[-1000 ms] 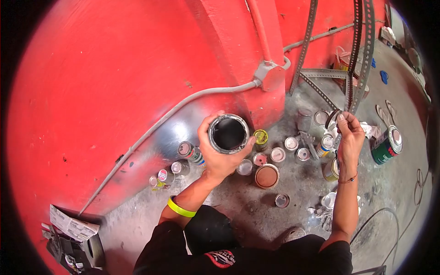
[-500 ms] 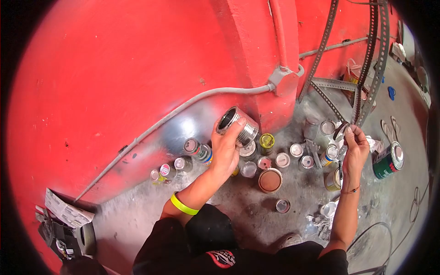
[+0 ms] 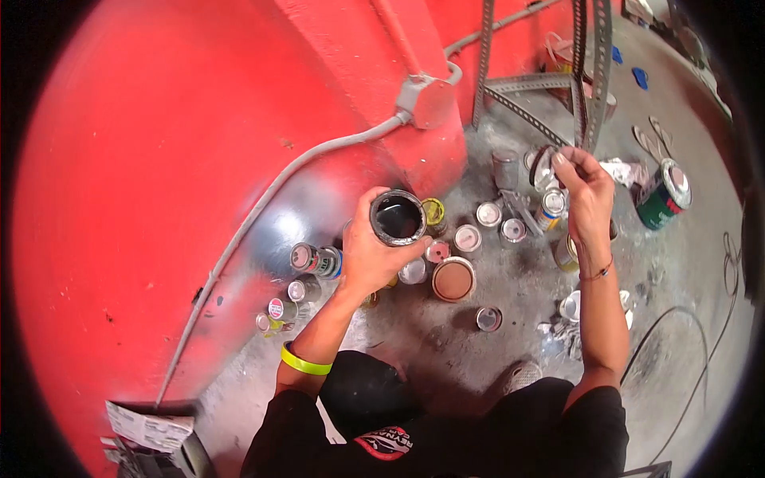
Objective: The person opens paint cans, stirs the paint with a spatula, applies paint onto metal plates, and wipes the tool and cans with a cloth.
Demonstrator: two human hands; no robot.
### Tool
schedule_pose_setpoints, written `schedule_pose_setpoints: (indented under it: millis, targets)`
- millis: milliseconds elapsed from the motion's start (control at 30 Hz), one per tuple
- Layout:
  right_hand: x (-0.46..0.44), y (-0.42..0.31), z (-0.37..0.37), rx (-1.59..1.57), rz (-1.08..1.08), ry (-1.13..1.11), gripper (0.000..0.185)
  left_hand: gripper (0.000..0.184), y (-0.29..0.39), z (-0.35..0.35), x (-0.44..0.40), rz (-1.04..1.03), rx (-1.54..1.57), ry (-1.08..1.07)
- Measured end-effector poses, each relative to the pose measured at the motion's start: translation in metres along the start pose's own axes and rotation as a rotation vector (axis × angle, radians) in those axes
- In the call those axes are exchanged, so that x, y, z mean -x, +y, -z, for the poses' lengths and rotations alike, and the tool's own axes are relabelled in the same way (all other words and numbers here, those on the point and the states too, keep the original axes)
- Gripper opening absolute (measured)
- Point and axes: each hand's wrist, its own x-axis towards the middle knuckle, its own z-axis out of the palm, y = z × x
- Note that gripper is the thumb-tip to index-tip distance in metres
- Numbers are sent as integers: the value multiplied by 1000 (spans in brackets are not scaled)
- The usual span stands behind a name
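My left hand (image 3: 368, 259) is wrapped round an open metal can (image 3: 398, 218), whose mouth faces up towards me. Dark, glossy contents show inside its smeared rim. Off to the right, my right hand (image 3: 588, 197) pinches a round can lid (image 3: 544, 169) by its edge, dark along the rim and tilted up on its side. Can and lid are well apart. Beneath them on the floor stand a yellow-rimmed can (image 3: 433, 211), a can with a brown top (image 3: 454, 280) and several small cups and tins.
A red wall (image 3: 175, 159) with a grey conduit (image 3: 263, 203) rises at the left. Perforated metal rack legs (image 3: 579, 72) stand at the back right, near a green can (image 3: 664, 195) and flip-flops (image 3: 649, 142). A thin cable (image 3: 701, 342) lies at right; spray cans (image 3: 315, 260) stand by the wall.
My left hand has turned the can from lying tilted to mouth-up, so its dark inside shows. My right hand still holds the lid. The whole view has shifted and turned.
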Motion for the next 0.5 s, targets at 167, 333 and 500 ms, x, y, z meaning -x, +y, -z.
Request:
schedule_pose_setpoints:
  millis: [167,333,500]
  targets:
    - [2,-4,1,-66,0,-39,21,74,2,-7,2,-57,84,-27]
    - [2,-5,3,-37,-20,-40,19,80,14,-7,4,-40,186,-112]
    - [9,-11,-2,-38,-2,-97,18,82,13,-10,4,-125,239,-99]
